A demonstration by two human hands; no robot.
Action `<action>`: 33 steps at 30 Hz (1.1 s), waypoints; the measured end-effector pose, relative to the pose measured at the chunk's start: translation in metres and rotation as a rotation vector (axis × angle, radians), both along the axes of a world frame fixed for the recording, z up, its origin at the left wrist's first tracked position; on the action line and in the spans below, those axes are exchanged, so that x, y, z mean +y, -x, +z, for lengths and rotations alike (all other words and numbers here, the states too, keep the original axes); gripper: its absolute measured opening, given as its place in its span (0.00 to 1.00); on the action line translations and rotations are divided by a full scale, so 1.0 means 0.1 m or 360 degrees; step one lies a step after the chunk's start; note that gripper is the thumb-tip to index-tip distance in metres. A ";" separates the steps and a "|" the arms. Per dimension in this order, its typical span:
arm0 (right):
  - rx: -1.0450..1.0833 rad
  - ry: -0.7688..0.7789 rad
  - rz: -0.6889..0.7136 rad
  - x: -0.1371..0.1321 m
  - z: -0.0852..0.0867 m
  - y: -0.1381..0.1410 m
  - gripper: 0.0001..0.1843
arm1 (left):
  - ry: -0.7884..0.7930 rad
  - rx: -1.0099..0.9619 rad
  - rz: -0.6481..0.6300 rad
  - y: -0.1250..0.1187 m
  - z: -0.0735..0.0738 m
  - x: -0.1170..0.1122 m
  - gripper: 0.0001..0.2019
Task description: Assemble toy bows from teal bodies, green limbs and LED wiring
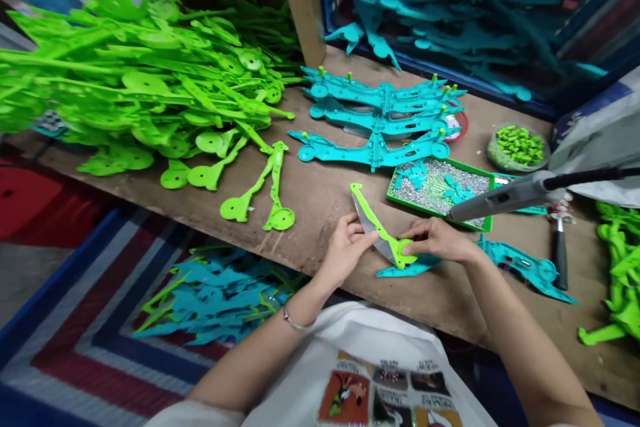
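Observation:
My left hand (347, 243) pinches a thin metal blade (371, 233) and the long green plastic handle piece (376, 227) lying along it. The fingers of my right hand (440, 240) are closed on the round end of that green piece, pressing it onto a teal plastic piece (505, 261) that lies flat on the wooden table (320, 203). Both hands sit near the table's front edge, just in front of a green tray (440, 190).
A big heap of green plastic parts (135, 80) fills the left of the table. Stacked teal parts (380, 113) lie in the middle. The green tray holds small screws and teal bits. A bowl of green pegs (519, 145), a powered screwdriver (520, 193) and more teal parts (220, 297) on the floor mat.

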State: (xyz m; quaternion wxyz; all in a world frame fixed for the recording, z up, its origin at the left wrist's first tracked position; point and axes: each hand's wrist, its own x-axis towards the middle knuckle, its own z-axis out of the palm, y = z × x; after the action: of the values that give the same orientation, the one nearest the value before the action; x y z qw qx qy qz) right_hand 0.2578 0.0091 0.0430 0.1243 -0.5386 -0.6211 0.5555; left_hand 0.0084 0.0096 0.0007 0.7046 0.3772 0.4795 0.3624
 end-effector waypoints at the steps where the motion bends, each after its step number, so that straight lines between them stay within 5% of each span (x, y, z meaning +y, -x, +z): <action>1: -0.0116 -0.0109 -0.0071 -0.08 0.03 0.01 0.23 | -0.0091 0.0073 0.0053 0.01 -0.01 0.04 0.35; 4: -0.0475 -0.0419 -0.0380 -0.37 0.13 0.04 0.15 | -0.0489 0.0535 0.0118 0.06 -0.01 0.11 0.30; 6: -0.0670 -0.0592 -0.0782 -0.55 0.19 0.01 0.17 | -0.0934 0.0936 0.0103 0.07 0.06 0.15 0.22; 10: -0.0636 -0.1024 -0.1708 -0.63 0.23 -0.09 0.29 | -0.1780 0.1117 -0.0289 -0.17 0.34 0.38 0.12; 13: -0.0177 -0.1180 -0.1745 -0.45 0.25 -0.10 0.44 | -0.2137 0.1010 -0.0968 -0.60 0.50 0.64 0.15; 17: 0.0163 -0.1083 -0.1732 -0.27 0.35 -0.06 0.32 | -0.2161 0.1165 -0.1593 -1.20 0.49 0.97 0.26; 20: 0.0076 -0.1111 -0.1785 -0.27 0.46 -0.10 0.28 | -0.2074 0.1238 -0.1813 -1.44 0.37 1.10 0.35; 26: 0.0192 -0.1163 -0.1761 -0.28 0.55 -0.25 0.27 | -0.2119 0.1160 -0.1441 -1.38 0.18 1.06 0.48; 33: 0.0172 -0.1129 -0.1724 -0.15 0.59 -0.21 0.19 | -0.1879 0.0764 -0.1123 -1.04 0.20 0.97 0.45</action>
State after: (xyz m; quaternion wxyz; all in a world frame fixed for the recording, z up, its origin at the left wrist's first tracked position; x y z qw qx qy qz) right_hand 0.2792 -0.0058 0.1020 0.5884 -0.6731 -0.4001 0.2016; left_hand 0.1124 0.1068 0.0203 0.3340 0.8957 0.1953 0.2191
